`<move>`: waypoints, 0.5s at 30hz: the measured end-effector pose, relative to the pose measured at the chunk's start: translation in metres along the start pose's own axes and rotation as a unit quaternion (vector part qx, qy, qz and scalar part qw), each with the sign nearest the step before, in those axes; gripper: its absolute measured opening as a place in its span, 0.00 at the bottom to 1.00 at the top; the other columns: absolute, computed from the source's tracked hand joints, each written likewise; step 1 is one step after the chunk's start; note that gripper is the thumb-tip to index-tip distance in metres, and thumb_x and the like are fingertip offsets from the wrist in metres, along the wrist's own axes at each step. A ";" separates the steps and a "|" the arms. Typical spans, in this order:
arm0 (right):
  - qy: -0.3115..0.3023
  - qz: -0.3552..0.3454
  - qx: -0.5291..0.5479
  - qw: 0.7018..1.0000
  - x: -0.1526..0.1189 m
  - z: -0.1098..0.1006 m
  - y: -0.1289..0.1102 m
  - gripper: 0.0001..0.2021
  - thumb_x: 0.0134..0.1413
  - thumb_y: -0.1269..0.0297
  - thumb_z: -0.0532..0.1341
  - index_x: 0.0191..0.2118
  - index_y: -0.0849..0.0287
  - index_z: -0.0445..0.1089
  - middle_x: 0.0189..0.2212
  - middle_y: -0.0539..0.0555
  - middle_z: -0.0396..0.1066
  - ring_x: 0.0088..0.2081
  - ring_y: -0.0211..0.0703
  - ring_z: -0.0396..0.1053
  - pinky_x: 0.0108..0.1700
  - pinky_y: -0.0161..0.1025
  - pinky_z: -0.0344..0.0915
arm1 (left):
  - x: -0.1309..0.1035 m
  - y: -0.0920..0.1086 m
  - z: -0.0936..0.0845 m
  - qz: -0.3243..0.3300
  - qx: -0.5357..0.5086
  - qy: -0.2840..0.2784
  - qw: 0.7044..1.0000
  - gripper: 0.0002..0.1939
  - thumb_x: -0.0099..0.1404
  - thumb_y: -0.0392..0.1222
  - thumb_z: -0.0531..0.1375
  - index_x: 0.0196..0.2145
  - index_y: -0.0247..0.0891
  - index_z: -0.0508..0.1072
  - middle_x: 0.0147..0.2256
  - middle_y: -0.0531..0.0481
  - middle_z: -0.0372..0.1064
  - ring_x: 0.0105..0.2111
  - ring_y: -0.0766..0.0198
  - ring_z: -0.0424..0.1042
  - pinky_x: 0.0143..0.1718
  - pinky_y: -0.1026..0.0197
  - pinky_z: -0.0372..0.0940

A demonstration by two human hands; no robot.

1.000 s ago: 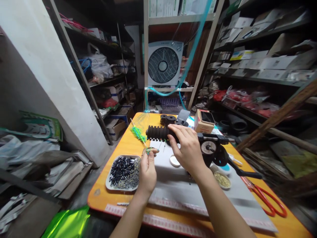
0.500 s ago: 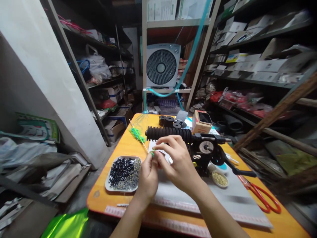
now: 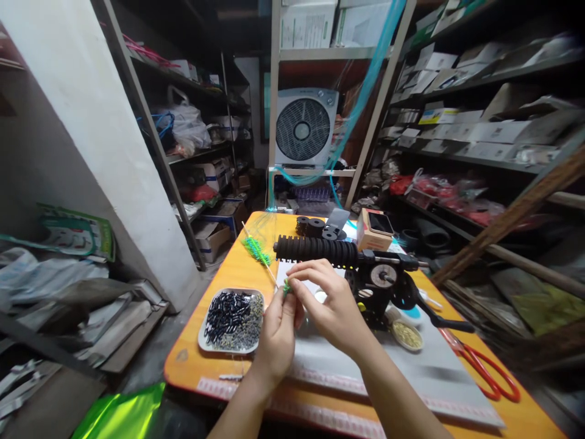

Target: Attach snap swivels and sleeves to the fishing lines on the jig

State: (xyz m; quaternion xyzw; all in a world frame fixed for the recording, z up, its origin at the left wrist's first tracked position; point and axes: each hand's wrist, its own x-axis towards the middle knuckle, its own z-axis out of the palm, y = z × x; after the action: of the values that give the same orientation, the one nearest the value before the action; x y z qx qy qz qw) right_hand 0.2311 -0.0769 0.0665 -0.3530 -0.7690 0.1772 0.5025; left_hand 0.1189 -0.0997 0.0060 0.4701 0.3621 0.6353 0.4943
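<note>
Square grey box fan point(image 3: 301, 127) stands on a cream-framed shelving rack point(image 3: 315, 55); dark metal shelves point(image 3: 475, 152) hold white cardboard boxes point(image 3: 498, 132); rectangular whitewashed pillar point(image 3: 105, 134) at left.

I can't make out the small green piece point(image 3: 287, 286) at the fingertips; it is tiny and partly covered by the hands. From here I can't tell whether the right hand point(image 3: 328, 305) grips it or only touches it. That hand also hides part of the white dish point(image 3: 320, 296) at centre frame. Both forearms run off the bottom edge, as does the shiny green bag point(image 3: 123, 411) at lower left. The top edge cuts the white boxes point(image 3: 307, 25), and the lettering on the fan point(image 3: 302, 129) is too small for me to read.
</note>
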 end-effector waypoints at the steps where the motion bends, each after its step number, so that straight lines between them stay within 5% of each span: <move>1: 0.004 0.004 0.004 1.000 0.000 0.000 0.001 0.07 0.63 0.68 0.61 0.35 0.55 0.76 0.38 0.54 0.78 0.44 0.48 0.70 0.47 0.47 0.68 | 0.000 -0.002 0.000 -0.002 -0.010 -0.001 1.000 0.19 0.71 0.56 0.56 0.29 0.38 0.67 0.25 0.55 0.58 0.26 0.67 0.56 0.29 0.63 0.54; 9: 0.043 0.041 0.023 0.998 -0.005 0.004 0.008 0.07 0.63 0.65 0.61 0.36 0.56 0.78 0.36 0.54 0.78 0.41 0.48 0.71 0.45 0.45 0.67 | 0.003 -0.013 0.001 -0.025 -0.099 0.008 0.995 0.21 0.71 0.55 0.56 0.27 0.38 0.63 0.23 0.57 0.53 0.24 0.69 0.52 0.25 0.65 0.51; 15: 0.051 0.089 0.065 0.993 -0.022 0.016 0.007 0.11 0.67 0.62 0.55 0.48 0.56 0.74 0.45 0.55 0.76 0.44 0.46 0.73 0.44 0.42 0.69 | 0.003 -0.007 0.006 -0.042 -0.155 0.022 0.987 0.22 0.69 0.58 0.58 0.26 0.38 0.63 0.21 0.60 0.50 0.22 0.70 0.51 0.25 0.66 0.54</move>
State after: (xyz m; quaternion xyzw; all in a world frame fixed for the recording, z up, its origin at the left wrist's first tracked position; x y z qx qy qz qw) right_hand 0.2244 -0.0867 0.0406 -0.3955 -0.6946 0.2529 0.5452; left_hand 0.1268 -0.0950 0.0017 0.3582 0.2893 0.6727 0.5792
